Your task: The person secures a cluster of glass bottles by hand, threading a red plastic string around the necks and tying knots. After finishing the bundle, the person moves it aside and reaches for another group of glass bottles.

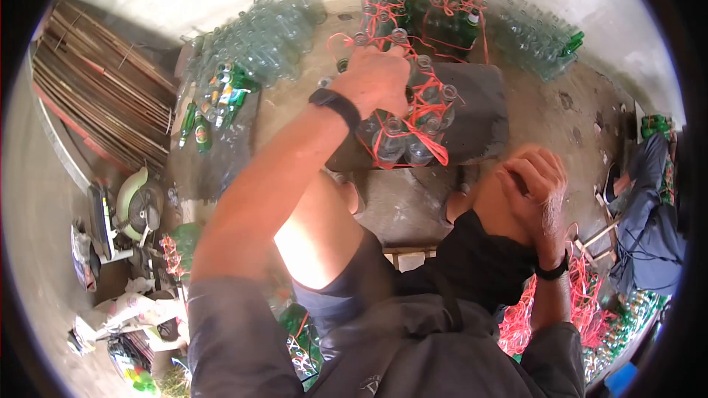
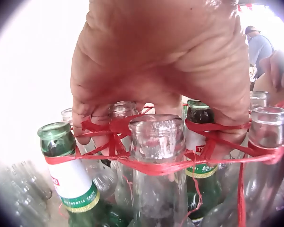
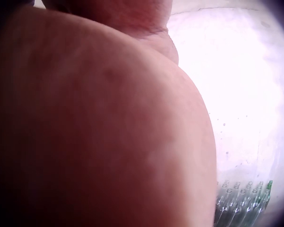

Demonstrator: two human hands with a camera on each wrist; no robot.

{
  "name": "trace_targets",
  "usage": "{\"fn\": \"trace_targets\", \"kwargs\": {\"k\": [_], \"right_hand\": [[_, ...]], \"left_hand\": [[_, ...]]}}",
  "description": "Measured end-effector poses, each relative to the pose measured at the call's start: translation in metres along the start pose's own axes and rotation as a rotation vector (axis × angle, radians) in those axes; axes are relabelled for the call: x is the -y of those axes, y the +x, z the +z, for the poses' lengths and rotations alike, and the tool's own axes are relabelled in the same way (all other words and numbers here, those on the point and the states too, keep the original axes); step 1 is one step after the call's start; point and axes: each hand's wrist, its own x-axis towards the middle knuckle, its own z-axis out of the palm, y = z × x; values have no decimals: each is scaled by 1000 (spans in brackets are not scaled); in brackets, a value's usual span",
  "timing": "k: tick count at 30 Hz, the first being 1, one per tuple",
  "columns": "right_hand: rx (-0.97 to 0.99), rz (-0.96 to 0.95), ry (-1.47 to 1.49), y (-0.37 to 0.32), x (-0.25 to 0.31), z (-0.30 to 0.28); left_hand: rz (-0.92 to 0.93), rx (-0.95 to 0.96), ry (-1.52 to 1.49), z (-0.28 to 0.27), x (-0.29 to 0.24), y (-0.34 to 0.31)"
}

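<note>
A bundle of upright clear and green glass bottles (image 1: 391, 146), laced around the necks with red plastic twine (image 1: 435, 146), stands on a dark low board (image 1: 479, 103) before the person's knees. From above, the left hand (image 1: 372, 77) grips into the bundle. In the left wrist view its thumb and fingers reach down between the necks, behind the twine (image 2: 163, 166); their tips are partly hidden. A green bottle (image 2: 73, 182) with a white label leans at the near left. Loosely curled and holding nothing, the right hand (image 1: 535, 180) rests on the knee.
Loose bottles (image 1: 258, 40) crowd the wall at left, more (image 1: 535, 37) at right. Twine-tied bundles (image 1: 383, 7) stand behind the board. Long rusty strips (image 1: 103, 81) and a fan (image 1: 140, 203) lie left. Red twine (image 1: 582, 291) is heaped lower right, near another person's dark clothing (image 1: 645, 214).
</note>
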Motion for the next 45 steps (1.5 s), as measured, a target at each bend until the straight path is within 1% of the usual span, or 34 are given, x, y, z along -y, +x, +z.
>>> {"fn": "trace_targets", "kwargs": {"k": [2,4,6,8,12,14,15,17,18,20,22,24,25,28,29,30,32,33,34,36,37,38,40,42,44,45], "right_hand": [[-5,6,23,2,1,-2],[-2,14,27,3,0,-2],[8,24,35,3,0,-2],[-7,22,34,4,-1,-2],[10,35,35,3,-3,-1],[-6,22,47,3,-3,0],[-1,24,53,3,-3,0],[-11,29,33,4,-3,1],[-5,29,40,4,-2,1],[-10,14,37,7,-1,1],[-3,13,51,7,-2,2],[10,-3,84,9,-2,5],[26,-3,76,9,-1,5],[62,-30,98,9,0,8],[69,-12,75,11,2,8],[77,8,50,12,4,9],[85,-20,67,12,4,12],[92,-16,37,12,4,13],[102,-13,8,13,4,14],[161,-26,-6,15,5,14],[173,-27,-16,17,6,16],[184,-29,-28,19,7,17],[204,-57,-50,20,6,20],[182,-104,-122,19,2,23],[197,-124,-144,18,-2,24],[197,-128,-162,16,-7,26]], "left_hand": [[-3,-17,-21,-3,-1,-2],[-78,24,-52,-6,-2,-5],[-69,42,-92,-1,6,-6],[-65,-49,-72,7,14,-9],[-3,-70,-134,8,35,-20],[49,-207,-44,18,45,-26],[45,-200,-46,18,51,-30],[-25,-162,-116,16,64,-37],[-30,-154,-118,16,68,-42],[-206,-108,-188,13,80,-55],[-245,-121,-231,12,93,-73],[-308,-128,-319,17,118,-90],[-306,-183,-295,27,133,-98],[-438,-203,-307,41,165,-130],[-486,-171,-425,42,172,-143],[-520,-165,-426,44,179,-159],[-611,-121,-375,47,193,-184],[-636,-60,-325,45,197,-196],[-660,-57,-331,53,206,-212],[-686,-218,-279,74,224,-245],[-681,-160,-266,81,233,-257],[-700,-162,-273,90,242,-271],[-799,-152,-315,113,258,-301],[-789,-143,-324,127,272,-325],[-958,-11,-267,137,275,-347],[-966,-51,-243,150,281,-361]]}}
